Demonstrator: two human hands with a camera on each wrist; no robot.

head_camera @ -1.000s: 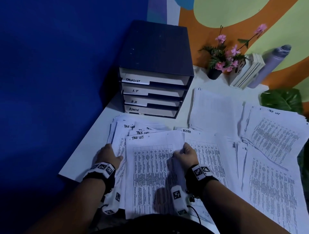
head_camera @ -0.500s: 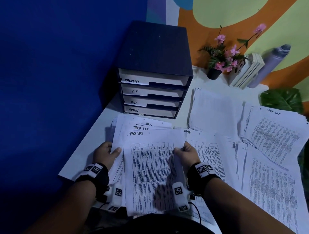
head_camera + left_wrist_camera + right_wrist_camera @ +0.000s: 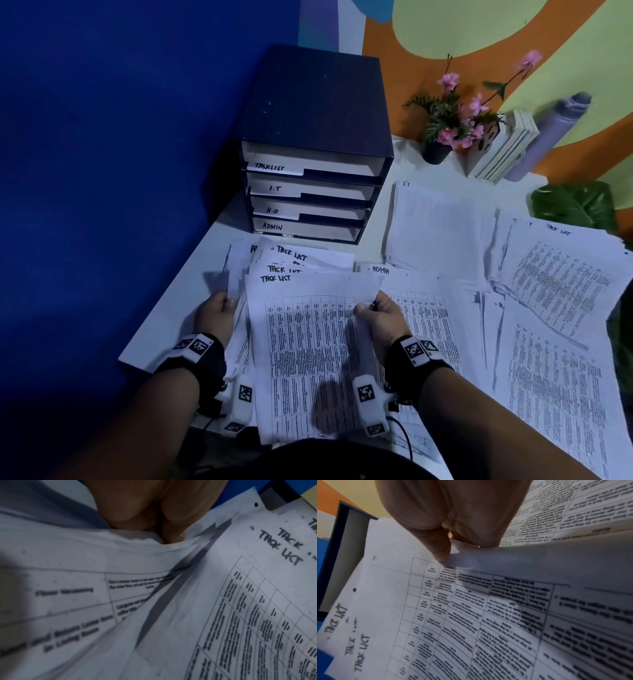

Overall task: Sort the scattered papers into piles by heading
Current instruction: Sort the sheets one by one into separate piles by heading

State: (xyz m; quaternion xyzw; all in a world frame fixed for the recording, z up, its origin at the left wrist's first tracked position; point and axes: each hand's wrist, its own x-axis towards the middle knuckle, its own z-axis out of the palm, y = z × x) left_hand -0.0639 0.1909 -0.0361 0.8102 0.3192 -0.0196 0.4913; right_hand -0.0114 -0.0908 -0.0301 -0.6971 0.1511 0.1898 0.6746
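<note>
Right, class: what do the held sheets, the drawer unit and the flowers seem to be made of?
Held sheets: thin matte paper; they bend and crease where the left hand and right hand grip them.
Drawer unit: dark matte casing, probably plastic or board; unclear.
Flowers: likely artificial; hard to confirm.

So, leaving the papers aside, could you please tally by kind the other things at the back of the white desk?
Dark blue cabinet of labelled paper trays: 1
Black pot of pink flowers: 1
Leaning bundle of white books: 1
Lilac cylindrical bottle: 1
Large green leaf: 1
Total: 5
</note>
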